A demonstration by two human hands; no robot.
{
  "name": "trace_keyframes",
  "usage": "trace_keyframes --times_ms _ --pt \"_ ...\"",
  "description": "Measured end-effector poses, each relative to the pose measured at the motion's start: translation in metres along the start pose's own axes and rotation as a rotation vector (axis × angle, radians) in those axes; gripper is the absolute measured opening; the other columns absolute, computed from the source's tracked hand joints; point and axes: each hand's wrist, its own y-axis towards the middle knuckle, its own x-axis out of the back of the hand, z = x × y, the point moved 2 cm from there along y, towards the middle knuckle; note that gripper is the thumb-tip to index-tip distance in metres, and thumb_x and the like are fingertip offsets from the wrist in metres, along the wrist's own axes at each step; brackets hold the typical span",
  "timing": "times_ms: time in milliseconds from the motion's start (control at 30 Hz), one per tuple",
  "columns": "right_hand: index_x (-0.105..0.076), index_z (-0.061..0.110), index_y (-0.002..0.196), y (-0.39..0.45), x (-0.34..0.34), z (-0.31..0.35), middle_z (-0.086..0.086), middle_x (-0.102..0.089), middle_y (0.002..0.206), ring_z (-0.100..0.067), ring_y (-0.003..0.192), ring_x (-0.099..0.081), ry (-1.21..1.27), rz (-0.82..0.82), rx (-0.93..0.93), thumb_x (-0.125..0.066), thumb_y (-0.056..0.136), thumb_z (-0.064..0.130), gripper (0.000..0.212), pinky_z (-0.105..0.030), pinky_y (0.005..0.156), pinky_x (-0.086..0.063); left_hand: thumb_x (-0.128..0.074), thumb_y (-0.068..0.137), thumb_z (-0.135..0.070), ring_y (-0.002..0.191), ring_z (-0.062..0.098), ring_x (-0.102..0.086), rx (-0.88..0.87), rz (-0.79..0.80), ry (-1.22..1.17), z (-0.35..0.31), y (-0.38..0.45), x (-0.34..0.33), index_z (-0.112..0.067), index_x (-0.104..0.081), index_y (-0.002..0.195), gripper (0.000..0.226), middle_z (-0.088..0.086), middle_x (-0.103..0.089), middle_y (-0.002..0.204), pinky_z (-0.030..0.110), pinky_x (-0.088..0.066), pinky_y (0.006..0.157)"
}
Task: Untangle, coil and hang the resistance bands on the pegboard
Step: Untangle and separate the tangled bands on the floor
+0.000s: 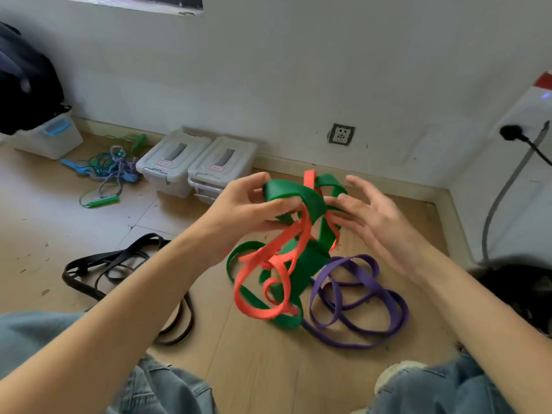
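Wooden floor (268,369) runs up to a white wall (268,70) with a socket (341,134) low on it. Against the skirting stand two lidded clear plastic boxes (197,165) side by side, and a third storage box (47,138) sits further left under a dark bag (24,85). Near them lies a heap of skipping ropes (110,171) with green and blue handles. Closer in, a black resistance band (119,273) sprawls on the floor to the left, and a purple resistance band (358,300) lies in loops to the right, well apart from the black one. Between them, a green resistance band (301,258) and an orange resistance band (268,273) hang knotted together, lifted so only their lower loops reach the floor. The left hand (251,207) holds the top of the green band, fingers curled round it in a closed grip. The right hand (373,216) is spread open, fingertips touching the tangle's right side.
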Motion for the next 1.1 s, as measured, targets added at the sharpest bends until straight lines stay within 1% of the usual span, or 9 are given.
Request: trace_keyframes --times_ms 167,267,400,500,667,767,867,1000,1100 --pt "-0.027 0.040 0.140 -0.006 -0.012 -0.004 0.015 -0.063 0.115 0.003 0.111 -0.056 -0.518 0.177 0.082 -0.082 0.052 0.054 0.106 -0.022 0.098 -0.041 -0.071 0.071 -0.022 0.082 0.023 -0.070 -0.008 0.001 -0.228 -0.016 -0.001 0.000 -0.004 -0.062 0.092 0.029 0.011 -0.073 0.089 0.027 -0.056 0.070" --pt "-0.054 0.030 0.111 -0.007 -0.022 0.000 0.022 -0.062 0.081 0.018 0.080 -0.056 -0.773 -0.118 0.317 -0.081 0.056 0.050 0.064 0.001 0.069 -0.039 -0.071 0.071 -0.033 0.095 0.023 -0.068 0.044 0.026 -0.168 -0.017 0.002 -0.003 -0.006 -0.059 0.107 0.047 0.011 -0.070 0.107 0.028 -0.055 0.077" --pt "-0.067 0.010 0.090 -0.005 -0.012 0.002 -0.007 -0.071 0.089 -0.016 0.081 -0.068 -0.301 -0.324 0.102 -0.077 0.073 0.022 0.023 -0.029 0.079 -0.056 -0.076 0.054 -0.064 0.117 0.001 -0.050 0.177 0.073 0.385 0.006 -0.002 0.015 -0.033 -0.034 0.139 0.100 -0.019 -0.049 0.126 0.021 -0.040 0.094" --pt "-0.067 0.004 0.091 -0.006 -0.008 0.007 -0.015 -0.073 0.084 -0.025 0.073 -0.071 0.130 -0.291 -0.078 -0.072 0.074 0.022 0.026 -0.037 0.063 -0.058 -0.080 0.058 -0.053 0.118 -0.012 -0.045 0.250 0.427 0.421 0.051 -0.019 -0.005 -0.041 -0.036 0.134 0.088 -0.027 -0.050 0.127 0.015 -0.037 0.100" --pt "-0.074 0.011 0.086 -0.009 -0.005 0.006 -0.011 -0.073 0.087 -0.022 0.075 -0.070 0.409 -0.089 -0.153 -0.061 0.075 0.032 0.028 -0.030 0.057 -0.056 -0.087 0.056 -0.038 0.115 0.011 -0.055 0.174 0.070 0.284 0.081 -0.003 -0.004 -0.029 -0.054 0.104 0.059 -0.008 -0.062 0.111 0.027 -0.045 0.095" --pt "-0.077 0.017 0.070 -0.013 -0.001 0.006 -0.005 -0.074 0.079 -0.018 0.071 -0.071 0.444 0.031 -0.176 -0.051 0.081 0.034 0.033 -0.027 0.055 -0.055 -0.083 0.059 -0.037 0.098 0.017 -0.066 0.285 0.210 0.140 0.079 -0.003 -0.003 -0.025 -0.060 0.102 0.050 -0.004 -0.069 0.101 0.026 -0.053 0.075" --pt "-0.071 0.012 0.077 -0.008 0.018 0.001 -0.010 -0.072 0.081 -0.023 0.070 -0.068 -0.026 -0.146 -0.242 -0.059 0.078 0.048 0.039 -0.028 0.057 -0.053 -0.080 0.067 -0.037 0.082 0.015 -0.069 0.208 0.239 0.231 0.061 -0.003 -0.001 -0.023 -0.066 0.092 0.032 -0.005 -0.071 0.087 0.022 -0.054 0.066" --pt "-0.066 0.017 0.083 -0.010 0.020 -0.013 -0.005 -0.068 0.085 -0.022 0.079 -0.063 -1.372 -0.131 -0.224 -0.051 0.088 0.053 0.040 -0.025 0.063 -0.043 -0.076 0.059 -0.049 0.057 0.004 -0.063 0.070 -0.012 0.443 0.025 0.004 0.014 -0.018 -0.061 0.082 0.042 -0.009 -0.064 0.061 0.015 -0.046 0.050" --pt "-0.056 0.025 0.125 -0.014 0.004 -0.003 0.005 -0.060 0.123 -0.011 0.103 -0.059 -1.257 0.018 0.108 -0.066 0.079 0.045 0.052 -0.023 0.080 -0.045 -0.079 0.062 -0.041 0.054 -0.001 -0.058 0.023 0.083 0.683 0.019 0.001 -0.004 -0.022 -0.058 0.077 0.032 -0.009 -0.061 0.063 0.014 -0.042 0.049"
